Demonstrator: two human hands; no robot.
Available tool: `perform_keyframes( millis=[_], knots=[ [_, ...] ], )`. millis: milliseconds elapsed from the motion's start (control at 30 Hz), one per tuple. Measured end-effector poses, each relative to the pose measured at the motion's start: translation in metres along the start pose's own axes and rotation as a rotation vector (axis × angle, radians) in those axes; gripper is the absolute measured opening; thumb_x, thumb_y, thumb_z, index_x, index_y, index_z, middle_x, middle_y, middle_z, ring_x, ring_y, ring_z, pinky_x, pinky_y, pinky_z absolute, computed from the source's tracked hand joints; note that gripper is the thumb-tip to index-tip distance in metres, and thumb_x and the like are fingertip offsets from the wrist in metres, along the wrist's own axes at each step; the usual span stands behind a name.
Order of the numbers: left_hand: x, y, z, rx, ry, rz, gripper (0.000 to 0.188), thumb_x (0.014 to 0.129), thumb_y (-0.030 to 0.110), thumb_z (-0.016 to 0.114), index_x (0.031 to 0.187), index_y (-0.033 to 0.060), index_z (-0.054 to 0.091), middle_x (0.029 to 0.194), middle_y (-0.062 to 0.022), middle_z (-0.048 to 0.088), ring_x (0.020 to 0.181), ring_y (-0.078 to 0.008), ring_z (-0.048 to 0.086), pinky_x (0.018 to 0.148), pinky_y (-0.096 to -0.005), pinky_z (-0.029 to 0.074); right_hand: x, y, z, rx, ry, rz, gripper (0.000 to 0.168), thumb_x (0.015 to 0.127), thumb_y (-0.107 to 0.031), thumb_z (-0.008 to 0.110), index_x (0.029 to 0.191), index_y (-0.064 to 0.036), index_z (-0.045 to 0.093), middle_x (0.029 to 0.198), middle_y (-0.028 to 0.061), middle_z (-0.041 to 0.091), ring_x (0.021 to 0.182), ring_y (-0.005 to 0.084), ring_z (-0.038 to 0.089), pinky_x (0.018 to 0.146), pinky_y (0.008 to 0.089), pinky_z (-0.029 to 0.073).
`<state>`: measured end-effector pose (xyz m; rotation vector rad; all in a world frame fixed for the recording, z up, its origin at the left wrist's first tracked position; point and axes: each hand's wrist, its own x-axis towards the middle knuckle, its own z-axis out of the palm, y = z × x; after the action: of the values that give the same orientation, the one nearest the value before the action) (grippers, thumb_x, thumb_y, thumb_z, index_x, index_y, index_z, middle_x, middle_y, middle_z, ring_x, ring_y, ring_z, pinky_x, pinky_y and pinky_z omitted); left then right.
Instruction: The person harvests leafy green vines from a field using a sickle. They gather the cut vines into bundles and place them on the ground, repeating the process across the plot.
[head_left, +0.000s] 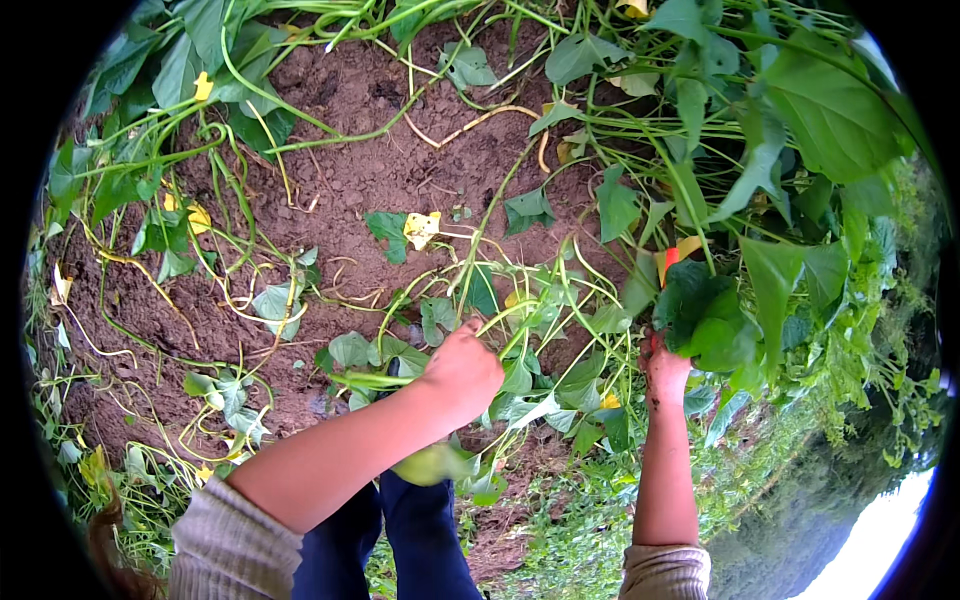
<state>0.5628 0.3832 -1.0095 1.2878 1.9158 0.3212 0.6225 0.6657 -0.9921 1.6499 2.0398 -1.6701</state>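
Observation:
Near the middle of the head view, my left hand (465, 367) is closed around green vine stems (502, 322). Those stems run from its fist toward the right and also stick out on its left side. On the right, my right hand (666, 367) grips a tool with a red-orange part (670, 262) showing above the fingers. The rest of that tool is hidden behind leaves. A broad green leaf (705, 315) hangs directly over the right fingers. Loose vines and heart-shaped leaves (525, 409) lie between my two hands.
Brown soil (352, 187) carries cut stems and a yellow leaf (421, 229). Dense leafy vines (825, 112) rise along the right, with more foliage (180, 67) at the upper left. My legs in dark trousers (424, 525) stand at the bottom, beside low green plants (585, 525).

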Motion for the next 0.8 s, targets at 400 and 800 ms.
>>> perform_keyframes(
  millis=[400,800],
  knots=[
    [-0.113,0.005,-0.027,-0.170,0.115,-0.057,0.010,0.069,0.015,0.058,0.068,0.0049,0.055,0.061,-0.0082,0.056,0.058,-0.0262,0.057,0.061,-0.0372,0.046,0.007,-0.029,-0.006,-0.240,-0.165,-0.064,0.030,0.089,-0.024,0.050,0.109,-0.003,0.052,0.070,0.0010,0.053,0.053,0.0086,0.046,0.047,0.0212,0.039],
    [-0.155,-0.040,-0.128,-0.444,-0.037,-0.486,0.011,0.076,0.010,0.058,0.068,0.0037,0.053,0.059,-0.0140,0.052,0.056,-0.0318,0.053,0.053,-0.0401,0.043,-0.016,-0.009,0.010,-0.079,-0.150,-0.085,0.028,0.091,-0.025,0.046,0.107,-0.004,0.051,0.066,-0.0001,0.048,0.045,0.0049,0.039,0.036,0.0188,0.031]
  ],
)
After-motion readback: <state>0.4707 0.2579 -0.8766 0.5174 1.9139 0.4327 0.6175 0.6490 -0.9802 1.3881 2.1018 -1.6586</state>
